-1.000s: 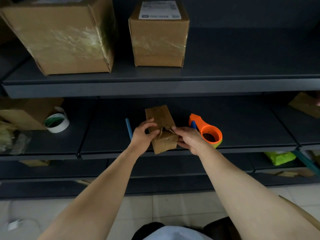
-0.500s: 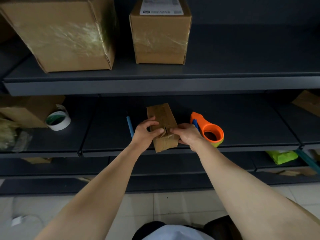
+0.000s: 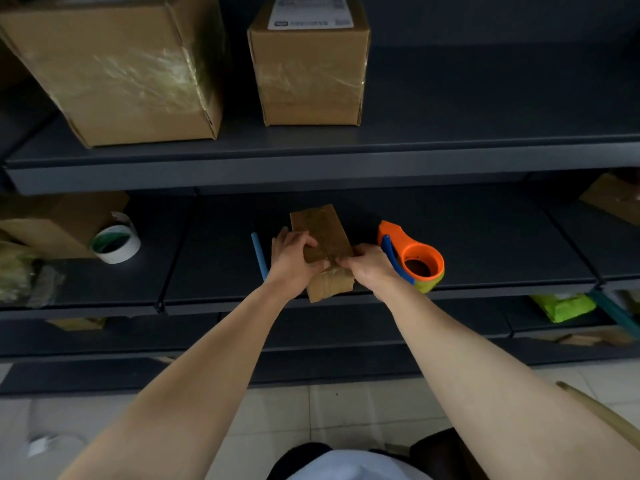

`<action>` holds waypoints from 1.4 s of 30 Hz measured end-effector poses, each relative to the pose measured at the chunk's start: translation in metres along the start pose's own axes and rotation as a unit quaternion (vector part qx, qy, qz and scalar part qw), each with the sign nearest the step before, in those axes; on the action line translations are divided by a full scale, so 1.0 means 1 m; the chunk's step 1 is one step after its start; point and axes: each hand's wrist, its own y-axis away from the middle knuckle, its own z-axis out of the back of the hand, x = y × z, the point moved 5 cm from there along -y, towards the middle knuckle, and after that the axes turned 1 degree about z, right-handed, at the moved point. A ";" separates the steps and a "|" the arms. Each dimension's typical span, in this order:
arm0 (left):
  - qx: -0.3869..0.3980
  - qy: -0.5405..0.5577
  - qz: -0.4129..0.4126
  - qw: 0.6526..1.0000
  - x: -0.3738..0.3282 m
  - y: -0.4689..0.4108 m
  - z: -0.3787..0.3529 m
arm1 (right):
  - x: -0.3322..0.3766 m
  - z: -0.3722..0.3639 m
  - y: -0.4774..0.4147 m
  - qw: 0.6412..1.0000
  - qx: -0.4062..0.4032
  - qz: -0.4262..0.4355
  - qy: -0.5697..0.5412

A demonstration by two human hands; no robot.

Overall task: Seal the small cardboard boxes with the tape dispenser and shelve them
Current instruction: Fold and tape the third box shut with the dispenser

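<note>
A small brown cardboard box (image 3: 323,226) lies on the middle shelf (image 3: 485,244), its near end at the shelf's front edge. My left hand (image 3: 292,259) grips the box's left side with the thumb on its top. My right hand (image 3: 369,268) holds the right side, fingertips pressing the near top flaps together. An orange tape dispenser (image 3: 414,258) with a blue handle rests on the shelf just right of my right hand.
A blue pen (image 3: 259,252) lies left of my left hand. A white tape roll (image 3: 116,242) sits further left beside a brown box (image 3: 59,220). Two taped cardboard boxes, a large one (image 3: 121,67) and a labelled one (image 3: 310,64), stand on the upper shelf. A green packet (image 3: 562,306) lies lower right.
The open near flaps of the small box have been folded down flat. Both hands moved closer together on the box top.
</note>
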 end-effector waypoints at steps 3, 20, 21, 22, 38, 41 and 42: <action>0.030 0.019 -0.048 0.998 -0.007 0.004 -0.002 | 0.002 0.007 0.003 0.999 0.011 -0.013 -0.032; 0.045 -0.126 -0.070 0.989 -0.008 0.013 -0.009 | -0.044 0.063 0.004 0.958 -0.201 -0.018 0.205; 0.041 -0.123 -0.066 0.989 -0.008 0.013 -0.010 | -0.044 0.064 0.007 0.956 -0.220 -0.030 0.193; 0.034 -0.123 -0.065 0.990 -0.009 0.013 -0.010 | -0.043 0.064 0.012 0.956 -0.239 -0.035 0.164; -0.022 0.150 0.018 0.988 -0.040 0.009 0.008 | -0.038 0.079 0.076 0.958 -0.247 0.087 -0.116; 0.070 0.285 0.079 0.953 -0.053 0.008 0.010 | -0.037 0.078 0.079 0.960 -0.232 0.096 -0.121; 0.110 0.300 0.098 0.942 -0.056 0.007 0.007 | -0.035 0.077 0.080 0.961 -0.225 0.102 -0.122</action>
